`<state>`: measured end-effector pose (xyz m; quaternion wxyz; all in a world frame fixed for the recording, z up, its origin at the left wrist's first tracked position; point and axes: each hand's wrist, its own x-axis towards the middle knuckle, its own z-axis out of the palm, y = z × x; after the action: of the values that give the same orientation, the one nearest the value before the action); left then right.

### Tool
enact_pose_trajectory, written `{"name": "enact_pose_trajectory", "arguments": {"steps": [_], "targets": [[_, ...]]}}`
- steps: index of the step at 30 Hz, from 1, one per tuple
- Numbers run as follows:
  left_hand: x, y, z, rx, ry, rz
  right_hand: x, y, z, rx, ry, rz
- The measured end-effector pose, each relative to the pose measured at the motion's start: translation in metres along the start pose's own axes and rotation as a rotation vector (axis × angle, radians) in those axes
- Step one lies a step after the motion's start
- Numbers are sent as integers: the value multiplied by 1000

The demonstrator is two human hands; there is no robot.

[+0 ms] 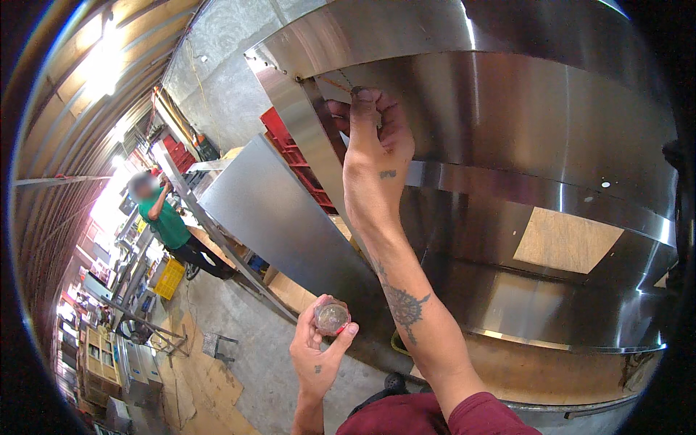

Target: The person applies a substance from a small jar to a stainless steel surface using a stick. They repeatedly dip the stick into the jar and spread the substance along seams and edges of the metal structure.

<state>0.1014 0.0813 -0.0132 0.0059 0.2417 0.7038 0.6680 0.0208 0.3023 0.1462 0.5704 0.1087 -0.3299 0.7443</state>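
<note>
Overhead, the right hand point(373, 134) pinches something small against the steel panel point(507, 123); the left hand point(319, 348) cups a small round container point(332, 317).

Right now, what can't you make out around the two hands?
- Head view: whatever the right hand pinches against the steel panel is hidden by its fingers.
- Contents of the small round container in the left hand: too small, glare.
- Panel's right end: cut off by the fisheye rim.

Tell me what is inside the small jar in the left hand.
The small clear jar, pinched in the left hand, shows only a blurred greyish glint through its open top. Its contents cannot be made out, and the fingers cover its lower side.
</note>
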Motion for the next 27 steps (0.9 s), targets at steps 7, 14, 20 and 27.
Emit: {"name": "enact_pose_trajectory", "arguments": {"steps": [7, 14, 20, 27], "targets": [[1, -3, 1, -15, 5, -5, -15, -3, -3, 19, 139, -168], [3, -4, 1, -4, 20, -25, -16, 17, -26, -154, -77, -620], [6, -4, -2, 16, 21, -43, -3, 14, -23, -337, -210, -801], [9, -10, -2, 17, 44, -15, 7, 9, -24, -524, -286, -895]]}}
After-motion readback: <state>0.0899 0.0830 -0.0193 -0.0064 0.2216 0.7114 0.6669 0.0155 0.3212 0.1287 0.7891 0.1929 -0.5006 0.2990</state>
